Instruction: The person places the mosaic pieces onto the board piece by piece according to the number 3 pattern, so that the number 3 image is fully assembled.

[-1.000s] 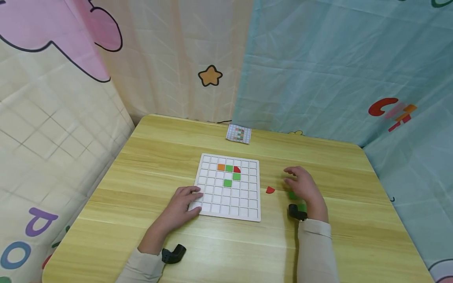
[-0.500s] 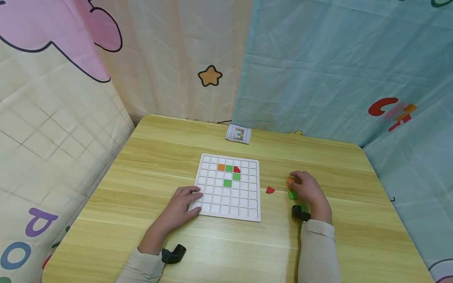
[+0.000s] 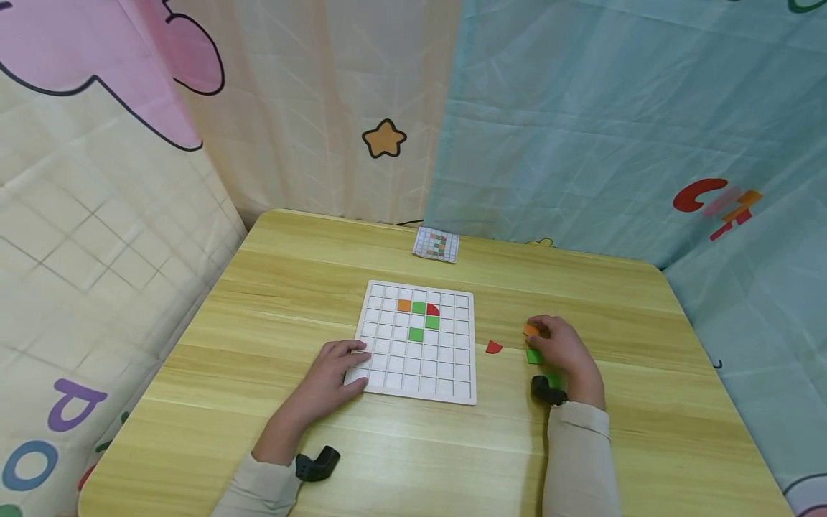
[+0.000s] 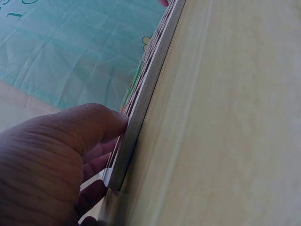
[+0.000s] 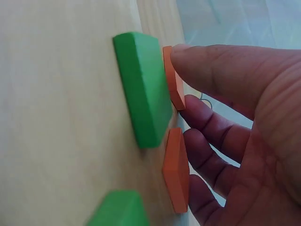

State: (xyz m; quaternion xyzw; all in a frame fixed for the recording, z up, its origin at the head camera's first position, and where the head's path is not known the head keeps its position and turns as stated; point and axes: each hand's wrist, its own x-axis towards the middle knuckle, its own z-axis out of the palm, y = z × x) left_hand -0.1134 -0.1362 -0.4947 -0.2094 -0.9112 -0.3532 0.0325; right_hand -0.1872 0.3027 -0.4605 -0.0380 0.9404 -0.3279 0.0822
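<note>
My left hand [image 3: 332, 375] rests on the front-left corner of a white gridded board [image 3: 413, 387]. Its fingers lie relaxed over the left edge; in the left wrist view the thumb touches the board's front edge. Farther right, my right hand [image 3: 566, 352] pinches an orange tile [image 5: 173, 77] between thumb and index finger, low over the table. A second orange tile [image 5: 177, 170] lies by the other fingers in the right wrist view. Just on the near side is a green square tile [image 3: 534, 357]; another green tile [image 3: 553, 380] is partly covered by the wrist.
A red quarter-round tile [image 3: 494, 347] lies between board and right hand. On the board sit an orange tile [image 3: 403, 306], a red quarter-round tile [image 3: 433, 310] and green tiles [image 3: 416, 334]. A printed pattern card [image 3: 436, 245] lies near the table's back edge, before a curtain [image 3: 549, 143].
My right hand has shifted slightly right and down, its fingers closing on an orange tile. The left hand and the board have stayed put.
</note>
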